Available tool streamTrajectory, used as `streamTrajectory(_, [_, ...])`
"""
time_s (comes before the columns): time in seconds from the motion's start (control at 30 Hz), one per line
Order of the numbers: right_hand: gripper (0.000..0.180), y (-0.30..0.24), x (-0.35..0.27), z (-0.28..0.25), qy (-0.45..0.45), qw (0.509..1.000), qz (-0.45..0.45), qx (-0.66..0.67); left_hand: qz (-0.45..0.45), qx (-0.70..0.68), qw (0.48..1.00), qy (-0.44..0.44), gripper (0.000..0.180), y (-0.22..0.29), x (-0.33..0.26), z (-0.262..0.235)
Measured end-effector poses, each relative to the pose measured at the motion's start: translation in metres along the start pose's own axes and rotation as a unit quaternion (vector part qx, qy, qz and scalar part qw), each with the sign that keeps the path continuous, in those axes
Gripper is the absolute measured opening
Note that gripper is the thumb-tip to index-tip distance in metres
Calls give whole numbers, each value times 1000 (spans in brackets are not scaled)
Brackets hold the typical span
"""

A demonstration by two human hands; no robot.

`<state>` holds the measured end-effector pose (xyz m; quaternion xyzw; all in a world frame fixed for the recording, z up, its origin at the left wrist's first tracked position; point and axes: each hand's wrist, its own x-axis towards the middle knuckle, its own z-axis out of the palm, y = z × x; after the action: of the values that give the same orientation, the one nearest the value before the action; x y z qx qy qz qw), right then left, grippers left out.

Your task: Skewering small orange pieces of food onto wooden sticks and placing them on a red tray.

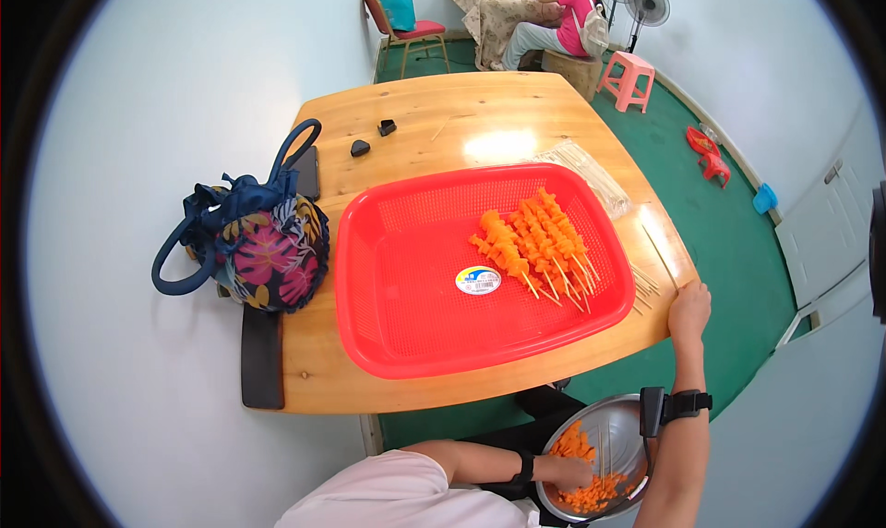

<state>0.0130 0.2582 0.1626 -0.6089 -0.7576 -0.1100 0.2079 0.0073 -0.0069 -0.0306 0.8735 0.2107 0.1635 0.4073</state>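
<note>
In the steel bowl [631, 426] on my lap, my left hand [570, 474] reaches down among small orange carrot-like pieces [574, 443]. Its fingers look drawn together, but their tips and anything between them are hidden. Thin sticks also show inside the bowl. At the table's right edge, my right hand [690, 310] is closed round the lower end of a thin wooden skewer [657, 251], which points up and away over the tabletop. A red plastic basket [406, 288] lies in front of me, with several skewers threaded with orange pieces [540, 237] at its right side.
Loose skewers [645, 281] and a clear packet of skewers [595, 179] lie right of the basket. A flowered bag [268, 246], a dark flat object [262, 357] and two small black objects [360, 148] are at the left. Beyond the table, a person [572, 20] sits near a pink stool [628, 80].
</note>
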Motion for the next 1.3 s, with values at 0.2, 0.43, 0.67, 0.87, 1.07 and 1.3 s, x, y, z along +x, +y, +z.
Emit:
streamTrajectory(0.2, [13, 14, 24, -18, -18, 970, 89, 226, 18, 3, 1000, 3, 19, -3, 0, 2])
streamTrajectory(0.43, [15, -128, 57, -109, -172, 831, 29, 528, 50, 9, 997, 56, 19, -9, -8, 10])
streamTrajectory(0.67, [31, -221, 42, -128, -173, 742, -70, 644, 58, 9, 997, 40, 17, 1, -9, -4])
streamTrajectory(0.87, [25, -172, -1, -150, -194, 789, -108, 573, 59, 15, 997, 44, 15, -10, -14, 7])
streamTrajectory(1.07, [17, -77, -44, -161, -163, 775, 22, 611, 34, 18, 999, -17, 13, 6, -4, -7])
streamTrajectory(1.3, [14, 26, -146, -132, -101, 793, 179, 574, -14, -7, 1000, -27, 12, 13, -10, -18])
